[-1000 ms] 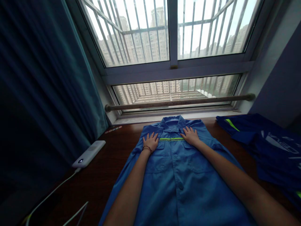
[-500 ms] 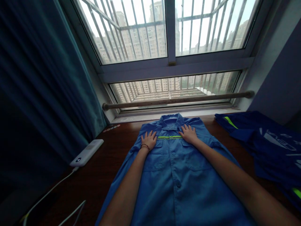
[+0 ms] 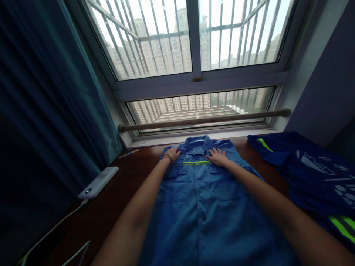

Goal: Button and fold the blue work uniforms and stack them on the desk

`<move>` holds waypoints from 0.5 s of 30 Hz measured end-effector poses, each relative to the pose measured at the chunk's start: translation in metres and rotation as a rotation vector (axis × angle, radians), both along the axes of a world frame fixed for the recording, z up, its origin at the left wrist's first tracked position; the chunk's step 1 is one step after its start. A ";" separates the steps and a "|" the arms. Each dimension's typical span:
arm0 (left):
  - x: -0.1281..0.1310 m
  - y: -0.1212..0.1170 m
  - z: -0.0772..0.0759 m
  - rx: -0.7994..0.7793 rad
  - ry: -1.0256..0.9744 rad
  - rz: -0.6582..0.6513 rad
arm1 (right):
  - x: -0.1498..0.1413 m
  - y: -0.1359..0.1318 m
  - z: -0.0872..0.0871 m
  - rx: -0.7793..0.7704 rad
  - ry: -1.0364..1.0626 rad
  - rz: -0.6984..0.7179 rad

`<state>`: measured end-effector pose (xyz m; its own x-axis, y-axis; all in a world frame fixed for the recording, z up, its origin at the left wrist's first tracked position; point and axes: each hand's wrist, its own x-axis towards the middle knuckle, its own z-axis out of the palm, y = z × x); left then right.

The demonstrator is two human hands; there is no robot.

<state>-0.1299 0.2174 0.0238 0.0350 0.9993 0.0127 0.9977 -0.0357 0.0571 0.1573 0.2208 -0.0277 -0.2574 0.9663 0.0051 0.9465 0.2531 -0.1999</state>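
A blue work shirt (image 3: 202,199) with a yellow-green stripe across the chest lies buttoned and face up on a dark wooden table (image 3: 111,210), collar toward the window. My left hand (image 3: 171,153) rests on the shirt's left shoulder near the collar, fingers curled over the cloth edge. My right hand (image 3: 217,157) lies flat with fingers spread on the right chest, just below the collar. Both forearms stretch out over the shirt.
A white power bank (image 3: 98,182) with a lit dot and white cable lies at the table's left. Dark blue garments (image 3: 310,173) with yellow-green stripes are piled at right. A teal curtain (image 3: 55,103) hangs left; a barred window and a rail (image 3: 202,120) stand behind.
My left hand has slid from the left chest pocket area outward and up to the shirt's shoulder edge. My right hand stayed near the collar. The view has shifted slightly right.
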 end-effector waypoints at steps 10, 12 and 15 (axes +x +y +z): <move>-0.026 -0.001 -0.036 -0.015 0.019 0.096 | 0.094 0.033 -0.007 0.093 0.002 -0.189; -0.026 0.001 -0.040 -0.010 0.007 0.127 | 0.097 0.034 -0.014 0.100 0.018 -0.186; -0.023 0.005 -0.034 0.084 -0.047 0.292 | 0.094 0.038 -0.013 0.128 0.232 -0.217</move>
<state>-0.1530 0.2220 -0.0098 -0.2565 0.9623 0.0903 0.9627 0.2461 0.1123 0.2510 0.2590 -0.0404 -0.0236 0.9862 0.1638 0.9142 0.0875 -0.3958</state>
